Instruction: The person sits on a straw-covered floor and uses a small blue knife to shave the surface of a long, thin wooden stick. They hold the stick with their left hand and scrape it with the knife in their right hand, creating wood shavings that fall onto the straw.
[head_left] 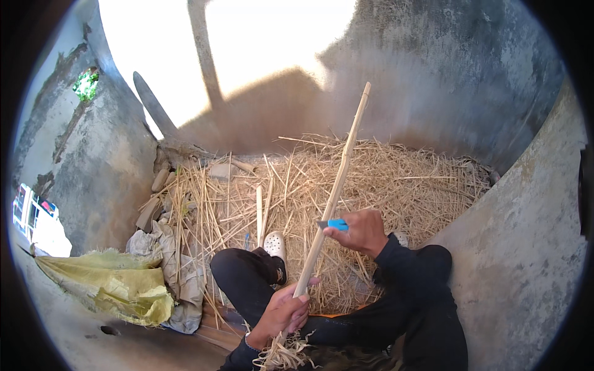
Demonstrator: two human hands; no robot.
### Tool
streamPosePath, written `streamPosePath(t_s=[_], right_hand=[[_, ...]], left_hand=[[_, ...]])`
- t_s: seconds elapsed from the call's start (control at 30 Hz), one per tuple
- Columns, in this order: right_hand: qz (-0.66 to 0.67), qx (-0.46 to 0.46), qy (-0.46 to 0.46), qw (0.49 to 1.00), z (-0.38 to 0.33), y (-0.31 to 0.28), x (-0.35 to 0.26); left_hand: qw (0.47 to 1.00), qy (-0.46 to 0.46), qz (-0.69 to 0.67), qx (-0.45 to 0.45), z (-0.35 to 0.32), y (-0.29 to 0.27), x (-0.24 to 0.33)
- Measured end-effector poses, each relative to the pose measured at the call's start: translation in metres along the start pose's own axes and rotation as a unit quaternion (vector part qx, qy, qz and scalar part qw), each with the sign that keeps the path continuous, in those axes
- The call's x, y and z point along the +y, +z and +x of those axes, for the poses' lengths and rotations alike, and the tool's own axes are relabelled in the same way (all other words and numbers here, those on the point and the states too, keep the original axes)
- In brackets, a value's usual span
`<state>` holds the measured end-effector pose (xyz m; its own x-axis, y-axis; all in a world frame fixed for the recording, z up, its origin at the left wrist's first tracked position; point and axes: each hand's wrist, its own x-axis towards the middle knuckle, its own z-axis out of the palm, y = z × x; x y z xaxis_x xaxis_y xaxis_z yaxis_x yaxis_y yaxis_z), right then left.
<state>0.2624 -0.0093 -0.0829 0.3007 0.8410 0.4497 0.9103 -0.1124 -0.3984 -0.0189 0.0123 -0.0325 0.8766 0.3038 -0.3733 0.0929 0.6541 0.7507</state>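
Observation:
A long, pale strip of wood or split bamboo (342, 171) slants up and away from my lap, its far tip raised in front of the wall. My left hand (286, 311) is closed round its lower part. In my right hand (364, 230) is a utility knife (335, 224) with a blue handle, and its blade meets the strip about midway along. Curled shavings (283, 353) bunch below my left hand at the strip's near end. My fingers partly hide the knife's handle.
Straw and thin slivers (396, 179) cover the floor ahead. A yellow sack (108, 287) and a greyish cloth (185, 303) lie at left, near stones and wood pieces. Two pale sticks (259, 207) stand by my shoe (275, 243). Concrete walls (526, 204) rise around me.

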Motion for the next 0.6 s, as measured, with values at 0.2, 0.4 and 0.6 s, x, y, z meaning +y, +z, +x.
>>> streamPosePath(t_s=[0.2,0.4,0.6], right_hand=[[-0.098,0.068,0.009,0.993,0.033,0.007,0.048],[-0.064,0.118,0.356,0.925,0.047,-0.039,0.201],[0.061,0.085,0.301,0.948,0.045,-0.051,0.156]], left_hand=[[1.0,-0.01,0.023,0.006,-0.011,0.004,-0.001],[0.991,-0.089,0.074,-0.07,-0.031,0.006,-0.014],[0.994,-0.078,-0.026,-0.065,-0.012,0.006,-0.019]])
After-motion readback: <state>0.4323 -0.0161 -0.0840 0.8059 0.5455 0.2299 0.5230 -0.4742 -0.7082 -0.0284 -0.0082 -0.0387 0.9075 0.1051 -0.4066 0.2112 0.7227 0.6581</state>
